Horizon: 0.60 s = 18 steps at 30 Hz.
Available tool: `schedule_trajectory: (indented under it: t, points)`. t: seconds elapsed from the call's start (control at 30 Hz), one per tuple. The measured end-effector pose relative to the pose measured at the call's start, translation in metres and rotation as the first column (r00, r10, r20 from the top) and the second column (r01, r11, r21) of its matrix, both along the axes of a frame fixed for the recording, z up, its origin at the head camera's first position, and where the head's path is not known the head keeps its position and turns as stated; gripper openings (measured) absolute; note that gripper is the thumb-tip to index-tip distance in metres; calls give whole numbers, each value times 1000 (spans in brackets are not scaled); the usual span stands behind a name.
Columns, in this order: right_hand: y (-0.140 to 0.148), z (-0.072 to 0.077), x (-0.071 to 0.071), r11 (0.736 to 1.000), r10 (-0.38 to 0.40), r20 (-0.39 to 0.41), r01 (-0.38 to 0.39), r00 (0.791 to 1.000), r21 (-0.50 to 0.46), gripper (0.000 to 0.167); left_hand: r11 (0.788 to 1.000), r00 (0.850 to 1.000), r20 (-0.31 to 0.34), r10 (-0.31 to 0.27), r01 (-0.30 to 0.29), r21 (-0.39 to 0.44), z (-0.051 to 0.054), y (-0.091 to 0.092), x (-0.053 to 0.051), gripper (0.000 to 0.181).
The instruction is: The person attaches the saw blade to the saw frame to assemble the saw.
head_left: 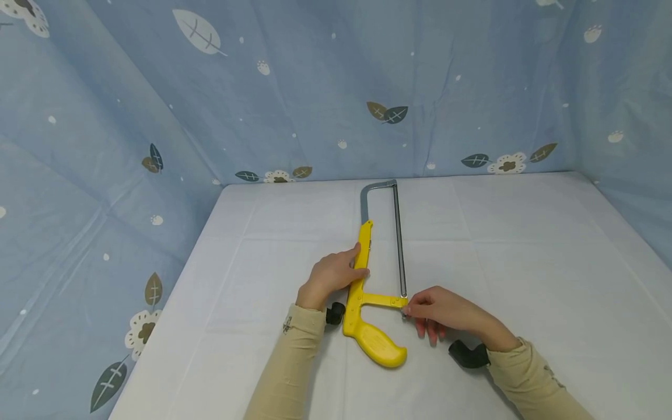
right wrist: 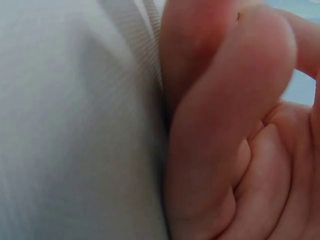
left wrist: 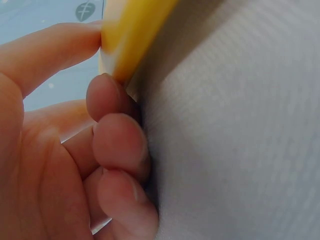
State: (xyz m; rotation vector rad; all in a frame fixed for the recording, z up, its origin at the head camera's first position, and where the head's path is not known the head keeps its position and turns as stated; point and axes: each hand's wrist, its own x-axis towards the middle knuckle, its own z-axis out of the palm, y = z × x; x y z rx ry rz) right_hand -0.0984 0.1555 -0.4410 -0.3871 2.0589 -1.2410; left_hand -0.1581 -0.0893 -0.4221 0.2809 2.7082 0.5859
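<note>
A hacksaw (head_left: 375, 344) with a yellow handle and a grey front frame (head_left: 364, 201) lies flat in the head view, its far end away from me. My left hand (head_left: 329, 275) grips the yellow frame bar from the left, and the left wrist view has thumb and fingertips at the yellow edge (left wrist: 137, 35). The dark straight blade (head_left: 399, 239) runs along the right side. At its near end, my right hand (head_left: 451, 312) pinches a small metal fitting (head_left: 404, 315) below the yellow crosspiece (head_left: 382, 300). Fingers hide most of that fitting, and the right wrist view does not show it.
The saw rests on a white-covered table (head_left: 525, 245). A blue patterned cloth (head_left: 315, 87) hangs behind the table's back edge and at both sides. Black wrist-worn devices sit under the left wrist (head_left: 335, 314) and right wrist (head_left: 469, 354), close to the tabletop.
</note>
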Motion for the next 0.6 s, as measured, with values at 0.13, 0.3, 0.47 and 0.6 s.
schedule_trajectory:
  t: [0.13,0.3,0.47,0.6]
  points:
    - [1,2,1,1000,12,9,-12,1000,-17,30,1000,1000,-4,-2,2,-1,0,0,0,68]
    - [1,4,2,999,23,8,-23,1000,-29,28,1000,1000,-1,0,0,-4,-1,0,0,69]
    - [1,4,2,999,24,6,-24,1000,-29,28,1000,1000,1,-1,1,-6,-2,0,-1,68]
    - [1,4,3,1000,12,5,-12,1000,-12,28,1000,1000,2,-4,4,-2,-1,0,-1,69]
